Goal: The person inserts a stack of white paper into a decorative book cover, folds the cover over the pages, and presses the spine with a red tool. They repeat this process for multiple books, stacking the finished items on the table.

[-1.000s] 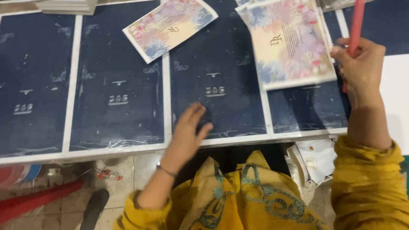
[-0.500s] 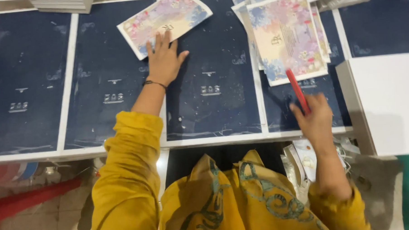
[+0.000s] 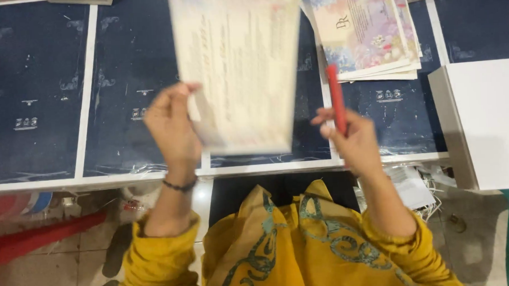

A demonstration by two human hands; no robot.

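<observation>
My left hand [image 3: 172, 126] grips the left edge of a large cream card [image 3: 240, 70] and holds it up above the table, its pale printed back toward me, blurred by motion. My right hand [image 3: 353, 139] is closed around a red pen [image 3: 335, 98] that points upward, just right of the raised card. A stack of floral printed cards [image 3: 366, 35] lies on the table beyond the pen. Dark blue sheets [image 3: 33, 94] in clear wrap cover the tabletop side by side.
A thick stack of white board [image 3: 485, 123] sits at the right table edge. More white paper stacks lie along the far edge. Below the table edge are my yellow patterned clothes [image 3: 286, 243], a red object [image 3: 32, 238] on the tiled floor and crumpled paper [image 3: 414, 188].
My left hand, earlier flat on a floral card at the far side, has picked the card up and drawn it toward me. My right hand with the pen has risen beside it.
</observation>
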